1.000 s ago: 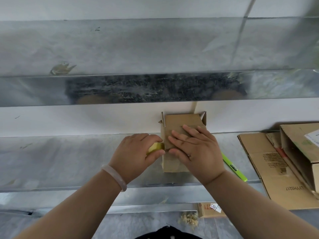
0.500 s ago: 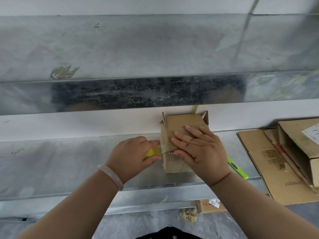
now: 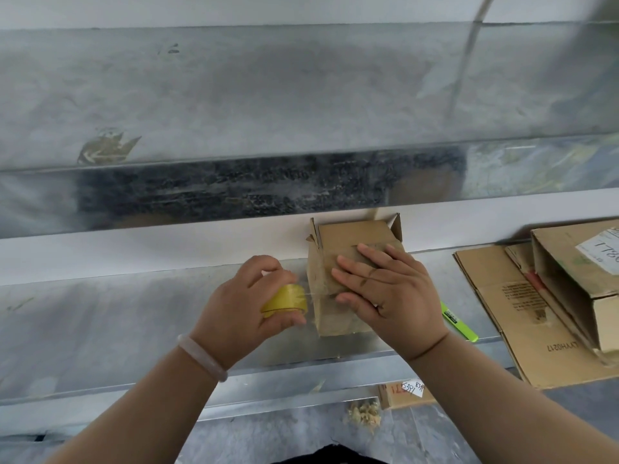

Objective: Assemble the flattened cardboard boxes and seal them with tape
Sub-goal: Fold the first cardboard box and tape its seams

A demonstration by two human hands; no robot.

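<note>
While your left hand (image 3: 241, 313) grips the yellow tape roll (image 3: 284, 300) just beside the small box (image 3: 355, 236) on the shelf (image 3: 134, 316), your right hand (image 3: 385, 296) presses flat-fingered on its closed flaps — this seam looks half-taped, the flattened cardboard (image 3: 495, 296) at right not yet assembled.

"LYYH0217" upside down on flattened cardboard (image 3: 536, 333); handwritten "5391" on small white label (image 3: 412, 390)
</note>
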